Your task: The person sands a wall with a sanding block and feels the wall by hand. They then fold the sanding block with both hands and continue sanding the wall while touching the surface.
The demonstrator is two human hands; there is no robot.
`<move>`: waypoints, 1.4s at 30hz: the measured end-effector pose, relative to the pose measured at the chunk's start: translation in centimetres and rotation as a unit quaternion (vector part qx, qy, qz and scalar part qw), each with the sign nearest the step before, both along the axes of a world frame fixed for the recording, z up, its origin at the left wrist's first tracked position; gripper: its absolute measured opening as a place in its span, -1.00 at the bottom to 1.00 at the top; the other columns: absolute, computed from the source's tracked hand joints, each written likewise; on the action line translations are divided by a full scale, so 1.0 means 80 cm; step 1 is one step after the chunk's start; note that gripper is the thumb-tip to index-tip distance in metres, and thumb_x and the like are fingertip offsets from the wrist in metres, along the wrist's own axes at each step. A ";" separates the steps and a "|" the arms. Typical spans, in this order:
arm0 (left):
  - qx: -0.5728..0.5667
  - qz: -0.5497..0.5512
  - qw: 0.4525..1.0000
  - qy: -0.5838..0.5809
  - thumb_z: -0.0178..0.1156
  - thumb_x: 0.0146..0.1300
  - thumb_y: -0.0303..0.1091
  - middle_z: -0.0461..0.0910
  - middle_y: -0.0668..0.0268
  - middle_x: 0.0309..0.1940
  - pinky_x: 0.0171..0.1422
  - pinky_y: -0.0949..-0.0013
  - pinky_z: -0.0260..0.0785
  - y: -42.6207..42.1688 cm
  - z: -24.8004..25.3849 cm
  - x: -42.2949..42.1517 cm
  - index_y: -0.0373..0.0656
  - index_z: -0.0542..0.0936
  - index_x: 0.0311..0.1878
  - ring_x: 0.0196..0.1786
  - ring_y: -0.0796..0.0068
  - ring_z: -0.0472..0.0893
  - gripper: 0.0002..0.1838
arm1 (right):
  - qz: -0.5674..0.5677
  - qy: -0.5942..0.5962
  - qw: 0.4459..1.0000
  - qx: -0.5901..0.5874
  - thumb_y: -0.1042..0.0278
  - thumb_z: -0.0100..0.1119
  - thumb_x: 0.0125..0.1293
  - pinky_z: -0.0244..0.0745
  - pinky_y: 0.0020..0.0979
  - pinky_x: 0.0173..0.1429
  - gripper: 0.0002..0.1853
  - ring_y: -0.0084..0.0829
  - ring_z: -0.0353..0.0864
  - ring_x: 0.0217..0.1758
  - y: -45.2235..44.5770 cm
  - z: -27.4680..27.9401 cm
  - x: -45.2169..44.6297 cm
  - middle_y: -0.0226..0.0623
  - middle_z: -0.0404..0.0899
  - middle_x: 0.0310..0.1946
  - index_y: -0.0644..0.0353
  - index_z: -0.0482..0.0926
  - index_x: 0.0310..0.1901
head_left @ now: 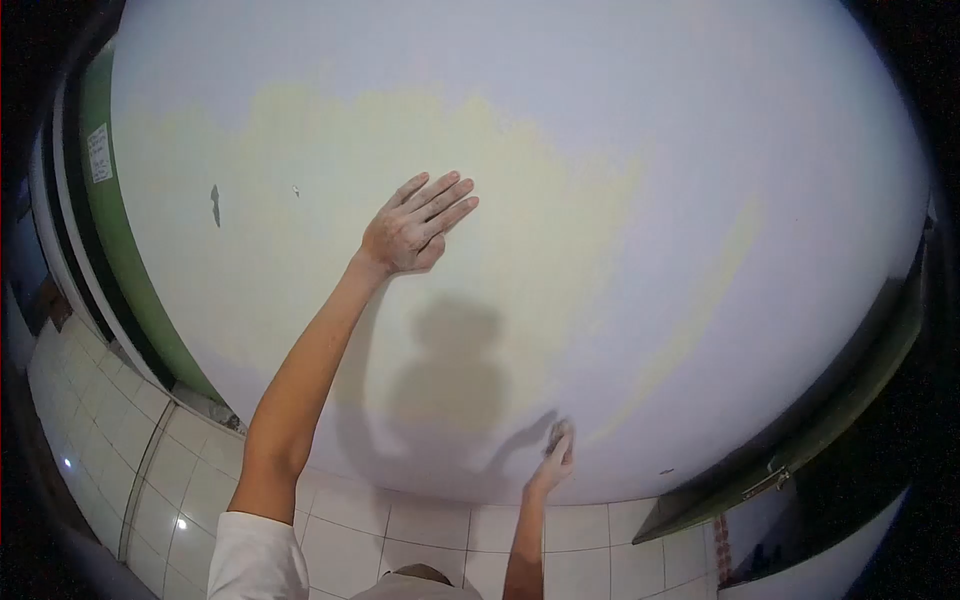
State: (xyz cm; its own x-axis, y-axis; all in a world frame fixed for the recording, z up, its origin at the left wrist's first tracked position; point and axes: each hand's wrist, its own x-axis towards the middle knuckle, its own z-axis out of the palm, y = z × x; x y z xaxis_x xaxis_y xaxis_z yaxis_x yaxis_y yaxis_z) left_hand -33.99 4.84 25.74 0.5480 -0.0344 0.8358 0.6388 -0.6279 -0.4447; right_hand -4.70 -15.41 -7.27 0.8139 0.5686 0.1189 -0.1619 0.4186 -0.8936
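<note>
My left hand (416, 228) lies against the wall (560, 290), its fingers stretched out and pointing up to the right. Pale dust coats its back and fingers, and anything under the palm is hidden. Lower down on the right, my right hand (558, 458) is raised close to the wall with its fingers curled together. Its fingertips look greyish, and I cannot make out what they hold, if anything. Around my left hand the wall shows a broad pale yellow patch (540, 200) with lilac paint around it.
Two chipped spots mark the wall, the larger chip (215, 205) at left. A green door frame (120, 200) bears a paper note (99, 153). White tiles (340, 540) cover the floor. At right stands a dark door with a metal latch (768, 484).
</note>
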 end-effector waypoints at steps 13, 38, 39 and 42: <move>-0.001 0.000 1.000 -0.003 -0.07 0.27 -0.38 0.47 0.40 0.49 0.68 0.08 0.11 0.001 0.000 0.000 0.06 0.55 0.44 0.57 0.39 0.38 -0.37 | -0.207 -0.586 0.775 0.114 0.49 -0.08 0.55 0.11 -0.09 0.60 -0.52 -0.21 0.34 0.59 0.096 0.417 0.009 -0.23 0.52 0.42 0.23 0.44 0.46; 0.008 0.014 1.000 0.001 -0.02 0.31 -0.48 0.47 0.39 0.49 0.71 0.08 0.05 -0.011 0.002 0.002 0.01 0.55 0.43 0.55 0.36 0.40 -0.40 | 0.155 -0.531 0.791 -0.261 0.35 -0.16 0.60 -0.24 0.12 0.72 -0.40 0.03 0.10 0.68 0.002 -0.173 -0.018 -0.15 0.20 0.61 0.17 0.13 0.62; 0.037 0.015 0.999 0.000 0.00 0.33 -0.51 0.45 0.38 0.50 0.69 0.07 0.08 -0.008 -0.001 0.003 0.01 0.53 0.43 0.56 0.36 0.39 -0.41 | 0.190 -0.533 0.787 -0.245 0.34 -0.19 0.61 -0.09 0.05 0.68 -0.39 0.16 0.14 0.64 -0.027 -0.234 -0.014 -0.07 0.17 0.61 0.14 0.08 0.64; 0.052 -0.012 0.998 -0.017 0.08 0.40 -0.55 0.43 0.37 0.51 0.68 0.03 0.11 0.004 -0.006 0.004 -0.01 0.38 0.51 0.57 0.35 0.38 -0.39 | 0.219 -0.421 0.816 -0.330 0.26 -0.04 0.57 0.50 -0.10 0.20 -0.54 0.08 0.66 0.13 -0.102 -0.322 -0.025 0.06 0.62 0.15 0.19 0.43 0.41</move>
